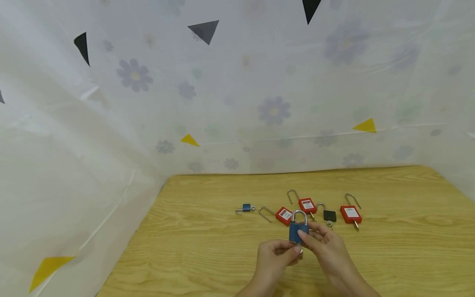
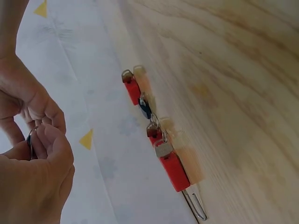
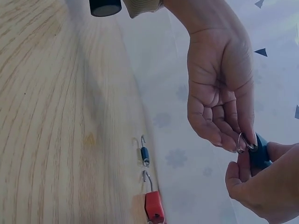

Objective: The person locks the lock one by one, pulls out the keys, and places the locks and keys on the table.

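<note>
A blue padlock (image 1: 294, 233) with a silver shackle is held upright in front of me; both shackle legs meet its body. My right hand (image 1: 331, 248) grips the body from the right, thumb on its front face. Below it, my left hand (image 1: 273, 260) pinches the key at the padlock's underside, and its fingers mostly hide it. A thin metal key ring (image 3: 240, 143) shows by the left fingertips in the right wrist view, close to the padlock (image 3: 259, 154). The left wrist view shows both hands together, the left hand (image 2: 35, 186) nearer.
Behind the hands on the wooden table (image 1: 193, 247) lie red padlocks (image 1: 284, 215), (image 1: 307, 205), (image 1: 350, 214) with long raised shackles. A black padlock (image 1: 329, 215) and a small blue padlock (image 1: 246, 208) lie among them, shackles open. A flowered sheet (image 1: 237, 103) hangs behind.
</note>
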Demonstrator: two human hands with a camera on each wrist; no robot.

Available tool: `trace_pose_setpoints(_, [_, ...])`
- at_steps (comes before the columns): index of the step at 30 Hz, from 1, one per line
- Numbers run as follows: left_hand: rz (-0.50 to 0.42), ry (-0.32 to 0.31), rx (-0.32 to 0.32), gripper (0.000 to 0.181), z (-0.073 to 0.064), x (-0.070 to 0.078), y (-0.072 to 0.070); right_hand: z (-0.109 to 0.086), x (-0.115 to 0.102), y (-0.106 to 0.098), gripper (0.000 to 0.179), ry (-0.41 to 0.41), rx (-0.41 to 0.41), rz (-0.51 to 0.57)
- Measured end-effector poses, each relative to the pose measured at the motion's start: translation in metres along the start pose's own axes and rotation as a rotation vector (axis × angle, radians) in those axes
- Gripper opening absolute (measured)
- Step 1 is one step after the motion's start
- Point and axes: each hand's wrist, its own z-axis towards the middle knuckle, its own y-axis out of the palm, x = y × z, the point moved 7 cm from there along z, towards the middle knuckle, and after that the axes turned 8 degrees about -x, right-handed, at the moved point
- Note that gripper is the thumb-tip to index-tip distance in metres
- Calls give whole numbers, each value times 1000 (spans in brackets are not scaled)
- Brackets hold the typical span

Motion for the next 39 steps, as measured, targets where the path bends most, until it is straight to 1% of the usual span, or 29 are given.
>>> trace_pose_setpoints(6, [-47, -12, 1, 18, -3, 0, 0, 1, 0, 0, 49, -7, 7, 18])
trace_pose_setpoints(10, [-68, -4, 11, 18, -6, 0, -1, 2, -1, 1, 47, -5, 16, 24])
trace_pose_setpoints(13, [-76, 1, 21, 18, -6, -2, -1, 2, -2, 1, 50, 1, 11, 16])
trace_pose_setpoints(16, [-68, -11, 21, 18, -9, -5, 2, 2, -9, -5, 53, -19, 15, 24])
trace_pose_setpoints(19, [-52, -27, 23, 18, -12, -10, 3, 3, -20, -14, 49, -67, 29, 51])
trace_pose_setpoints(21, [-45, -33, 30, 17, -13, -11, 2, 4, -26, -17, 48, -91, 23, 55])
trace_pose_setpoints(25, [-39, -37, 40, 18, -14, -12, -2, 3, -26, -15, 55, -70, -5, 36])
trace_pose_setpoints(27, [-24, -42, 40, 17, -15, -13, -6, 3, -24, -13, 55, -55, -10, 25])
trace_pose_setpoints(29, [0, -52, 45, 16, -15, -15, -13, 2, -23, -13, 51, -50, -1, 25])
trace_pose_setpoints(31, [42, -57, 62, 15, -14, -16, -24, 2, -22, -14, 46, -48, 7, 31])
trace_pose_setpoints(34, [134, -48, 93, 14, -11, -14, -48, 2, -21, -16, 42, -50, 10, 42])
trace_pose_setpoints(37, [247, -19, 120, 15, -11, -9, -75, 3, -20, -19, 43, -46, 3, 62])
trace_pose_setpoints(39, [326, -26, 128, 14, -12, -9, -91, 2, -18, -21, 46, -39, -2, 76])
